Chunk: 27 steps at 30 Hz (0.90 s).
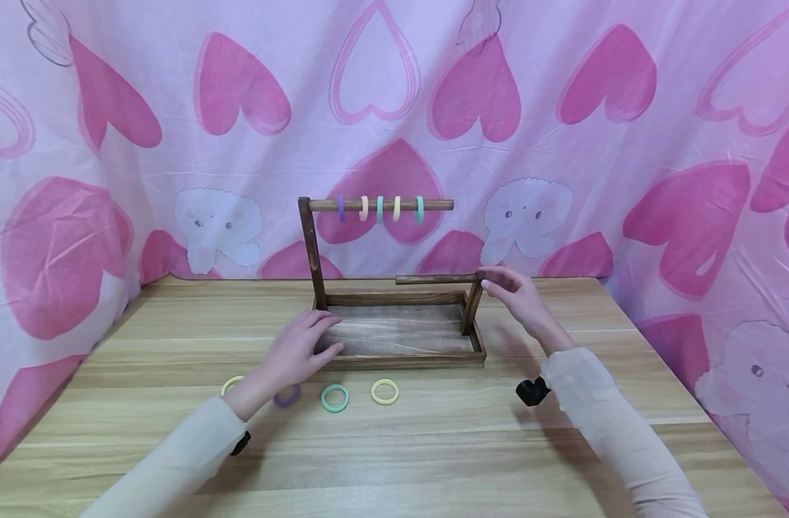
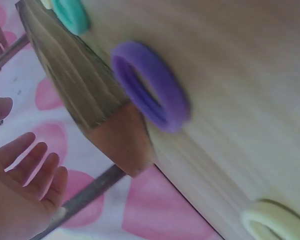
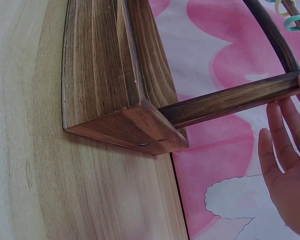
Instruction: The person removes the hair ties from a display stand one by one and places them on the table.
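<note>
A dark wooden stand has a shallow tray (image 1: 400,362), a tall left post with an upper rod (image 1: 442,205), and a short right post (image 1: 472,309) with a lower rod (image 1: 433,279). Purple, pink, green and yellow rings (image 1: 380,209) hang on the upper rod. My left hand (image 1: 300,345) is at the tray's front left corner, fingers loosely extended and holding nothing. At the short post's top, my right hand (image 1: 517,296) touches the wood with nearly straight fingers. On the table lie a purple ring (image 2: 150,86), partly behind my left wrist in the head view, and a green ring (image 1: 334,398).
A yellow ring (image 1: 385,392) lies in front of the tray, and another yellow ring (image 1: 231,385) is partly covered by my left forearm. The wooden table (image 1: 394,460) ends at a pink heart-patterned cloth (image 1: 394,86) behind the stand.
</note>
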Tool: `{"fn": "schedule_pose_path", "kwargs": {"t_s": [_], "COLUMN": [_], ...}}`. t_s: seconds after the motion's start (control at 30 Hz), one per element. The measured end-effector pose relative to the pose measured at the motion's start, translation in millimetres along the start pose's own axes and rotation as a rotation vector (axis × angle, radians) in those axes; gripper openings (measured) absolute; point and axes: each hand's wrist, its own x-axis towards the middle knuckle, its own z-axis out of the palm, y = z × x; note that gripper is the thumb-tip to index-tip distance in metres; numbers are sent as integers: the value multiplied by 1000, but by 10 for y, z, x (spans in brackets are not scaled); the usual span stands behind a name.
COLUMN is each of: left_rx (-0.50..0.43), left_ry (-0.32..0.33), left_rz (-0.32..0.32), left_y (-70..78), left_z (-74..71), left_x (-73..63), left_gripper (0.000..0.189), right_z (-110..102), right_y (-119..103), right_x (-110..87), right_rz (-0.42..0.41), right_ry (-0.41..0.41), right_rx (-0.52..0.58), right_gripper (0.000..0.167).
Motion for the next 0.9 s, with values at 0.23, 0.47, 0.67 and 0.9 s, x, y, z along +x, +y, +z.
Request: {"fn": "schedule_pose_path", "kwargs": {"t_s": [0.23, 0.47, 0.67, 0.9], "left_rx": [87, 152, 162, 176], "left_ry": [-74, -173, -219, -281], "left_rz": [-80, -177, -222, -243], "left_y": [-85, -103, -104, -91], "left_z": [-27, -44, -33, -25], "left_x": [-157, -258, -302, -320], "left_gripper": [53, 62, 64, 65], "right_z": [1, 1, -3, -1], "right_y": [-1, -9, -21, -17], "right_x": [-1, -3, -3, 1], "right_rz": [-4, 3, 17, 10], "right_ry": [5, 2, -5, -2], "right_rx": [7, 10, 6, 10], "right_gripper": [36, 37, 37, 37]}}
